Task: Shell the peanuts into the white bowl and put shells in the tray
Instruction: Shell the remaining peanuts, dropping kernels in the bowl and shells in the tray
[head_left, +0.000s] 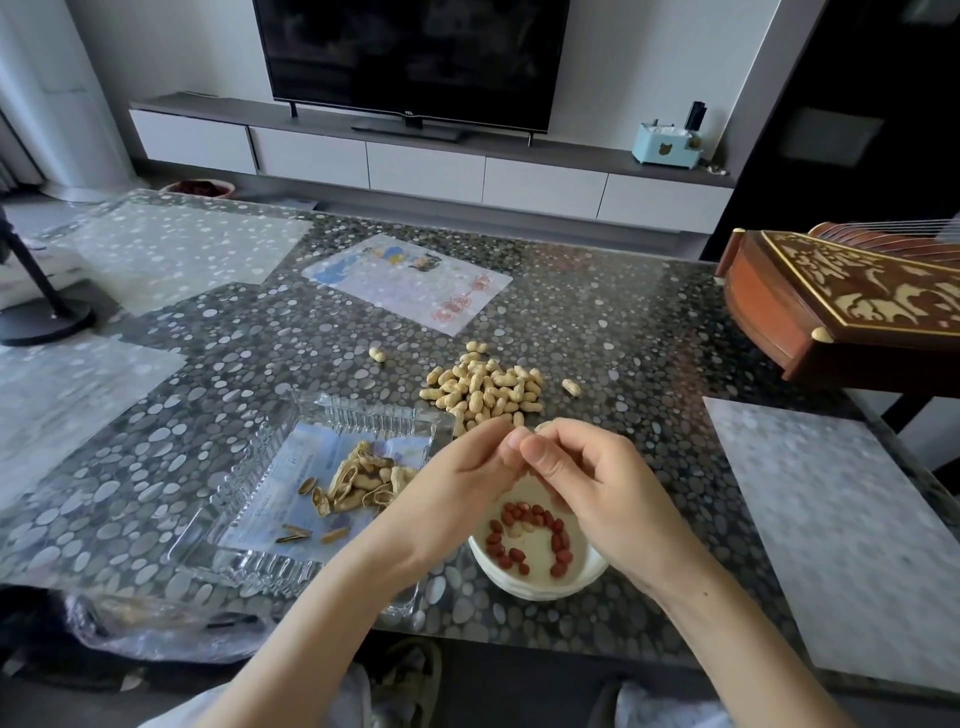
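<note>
The thumb tips of the left hand (462, 480) and right hand (587, 480) press together, fingers curled in tight around a peanut (544, 426). Only a pale bit of its shell shows, above the right forefinger. The hands hover over the white bowl (535, 590), round and smooth, which stands close to the table's near edge and holds red-skinned kernels (558, 540) in a loose ring.

Just left of the bowl sits the tray (249, 467), square, of clear ribbed glass, with split tan shells (363, 480) heaped inside. A printed paper shows through its floor, the text too blurred to read.

Beyond the hands, toward the table's middle, lies the pile of unshelled peanuts (483, 389), lumpy and beige, with strays on either side. The table (597, 332) has a glossy dark pebble pattern. A cartoon-printed sheet (410, 280) lies nearer its far edge, and an inlaid wooden instrument (841, 306) overhangs the right edge.

The television (410, 57) beyond bears a small logo, too small to read.
</note>
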